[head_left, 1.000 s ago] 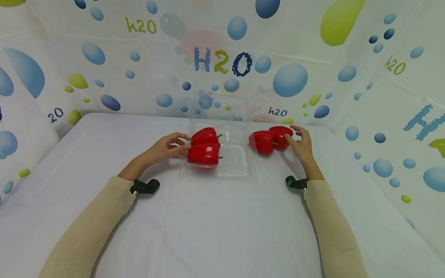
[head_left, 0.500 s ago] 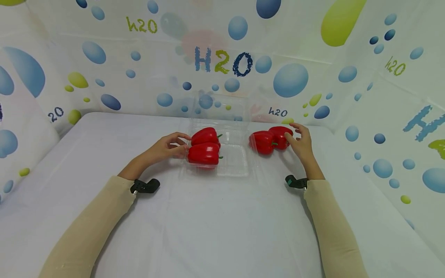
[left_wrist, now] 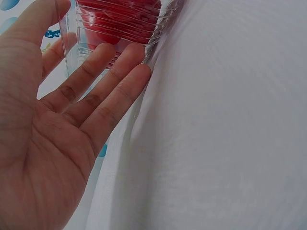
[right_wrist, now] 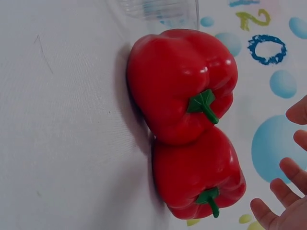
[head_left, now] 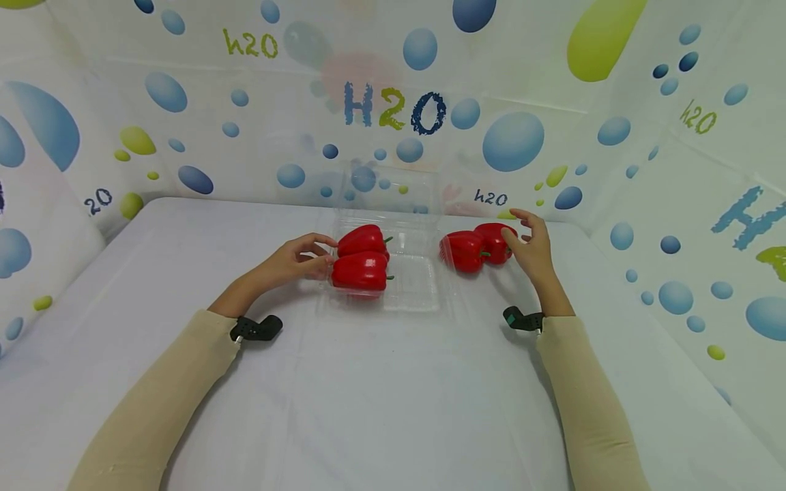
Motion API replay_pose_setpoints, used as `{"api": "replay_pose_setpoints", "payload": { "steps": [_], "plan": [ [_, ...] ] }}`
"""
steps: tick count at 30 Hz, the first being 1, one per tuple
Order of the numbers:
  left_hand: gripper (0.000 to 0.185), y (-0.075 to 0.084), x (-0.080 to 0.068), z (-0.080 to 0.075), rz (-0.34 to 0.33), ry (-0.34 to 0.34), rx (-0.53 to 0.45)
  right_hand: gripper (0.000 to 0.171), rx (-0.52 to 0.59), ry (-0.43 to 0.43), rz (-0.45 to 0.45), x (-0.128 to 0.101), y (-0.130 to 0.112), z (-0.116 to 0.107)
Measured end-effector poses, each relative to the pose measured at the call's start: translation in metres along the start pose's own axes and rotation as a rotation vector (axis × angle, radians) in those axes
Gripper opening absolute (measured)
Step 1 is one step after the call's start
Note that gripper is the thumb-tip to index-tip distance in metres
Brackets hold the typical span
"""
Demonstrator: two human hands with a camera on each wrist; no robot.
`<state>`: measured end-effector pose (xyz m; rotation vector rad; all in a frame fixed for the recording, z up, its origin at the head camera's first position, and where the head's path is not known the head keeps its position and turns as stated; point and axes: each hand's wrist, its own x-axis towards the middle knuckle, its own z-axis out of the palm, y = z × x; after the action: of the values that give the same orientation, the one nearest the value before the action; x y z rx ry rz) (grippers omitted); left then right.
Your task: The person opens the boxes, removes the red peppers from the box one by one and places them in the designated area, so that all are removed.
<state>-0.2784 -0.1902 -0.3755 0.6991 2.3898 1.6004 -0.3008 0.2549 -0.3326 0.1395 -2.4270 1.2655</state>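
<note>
Two red bell peppers, a front one (head_left: 359, 271) and a rear one (head_left: 361, 240), lie in the left half of a clear plastic clamshell container (head_left: 414, 283). My left hand (head_left: 297, 259) holds this container by its left rim. In the left wrist view, its thumb and forefinger are at the rim, with the other fingers (left_wrist: 108, 112) against the ribbed wall. Right of the container, two more red bell peppers touch each other on the table, one nearer (right_wrist: 182, 86) the container and one farther (right_wrist: 199, 172). Beside the farther pepper, my right hand (head_left: 533, 252) has its fingers spread, holding nothing.
The container's clear lid (head_left: 389, 191) stands raised at the back, against a patterned backdrop (head_left: 276, 136). A white cloth (head_left: 393, 395) covers the table. Dark wrist-camera mounts (head_left: 256, 329) sit by both sleeves.
My right hand has lifted slightly, its fingers drawing a little up from the farther pepper. The left hand, the container and all the peppers stay where they were.
</note>
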Motion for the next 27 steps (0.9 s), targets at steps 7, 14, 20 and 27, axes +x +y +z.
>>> {"api": "replay_pose_setpoints", "payload": {
  "steps": [7, 14, 20, 27],
  "plan": [
    [0.046, -0.001, 0.000, 0.000, 0.009, -0.004, 0.000, 0.046, -0.012, -0.001, -0.015, -0.001, -0.005, 0.000],
    [0.044, 0.000, 0.001, 0.000, 0.011, 0.000, 0.002, 0.047, -0.025, -0.016, -0.024, -0.002, -0.009, 0.003],
    [0.045, 0.001, 0.001, 0.001, 0.009, -0.001, 0.004, 0.047, -0.026, -0.034, -0.033, -0.002, -0.012, 0.004],
    [0.046, 0.001, 0.000, 0.001, -0.003, 0.001, 0.021, 0.047, -0.035, -0.055, -0.061, -0.002, -0.016, 0.006]
  ]
}}
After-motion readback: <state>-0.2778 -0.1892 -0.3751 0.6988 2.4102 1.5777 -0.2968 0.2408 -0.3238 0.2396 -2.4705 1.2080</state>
